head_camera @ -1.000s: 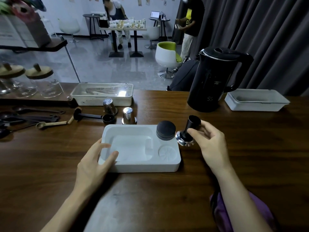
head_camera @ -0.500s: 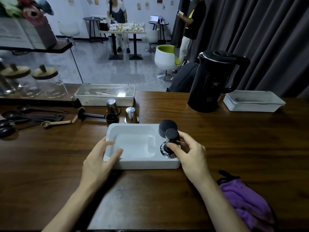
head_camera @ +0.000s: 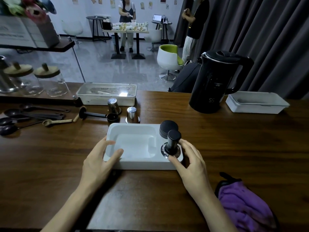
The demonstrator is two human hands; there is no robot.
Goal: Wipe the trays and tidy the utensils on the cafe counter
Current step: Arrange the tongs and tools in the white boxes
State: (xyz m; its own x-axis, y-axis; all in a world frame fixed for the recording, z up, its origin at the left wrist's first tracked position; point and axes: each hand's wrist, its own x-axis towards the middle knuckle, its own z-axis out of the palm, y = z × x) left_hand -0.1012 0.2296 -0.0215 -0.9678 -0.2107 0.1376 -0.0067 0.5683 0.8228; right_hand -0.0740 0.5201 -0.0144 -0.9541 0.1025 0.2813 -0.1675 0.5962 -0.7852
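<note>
While the left hand (head_camera: 98, 161) is lying flat over the near-left corner of the white tray (head_camera: 143, 164), fingers straight and spread on the rim, thumb reaching into the basin, pressing and not gripping, the right hand (head_camera: 192, 163) is holding its fingers curled round the tamper (head_camera: 172, 144). Thumb is on the near side of the steel base and index finger on its right side, making a light pinch low down.

Tamper is standing upright in the round recess at the tray's near-right corner. Long axis is vertical, black handle pointing up, flat face down and hidden in the recess. Just behind it a black puck-shaped tool (head_camera: 168, 128) is sitting in the far-right corner, close to the handle. Tray is sitting mid-table (head_camera: 234, 148), long axis running left-right, open side up, nothing showing in the large basin.

Handling, as a judgement: tamper is looking dense, rigid and bottom-heavy, with a polished base that is likely slippery. Taking it by the handle's waist is looking safer than the base pinch, and lifting straight up is clearing the recess. Tray is looking like stiff, light plastic, likely to slide on the wood, so it is best held by a long rim.

Purple cloth (head_camera: 245, 208) is lying bunched at the near right, well apart from the tray. Dark spoons (head_camera: 33, 114) and two steel cups (head_camera: 132, 114) are sitting loose beyond the tray, not yet tidied.
</note>
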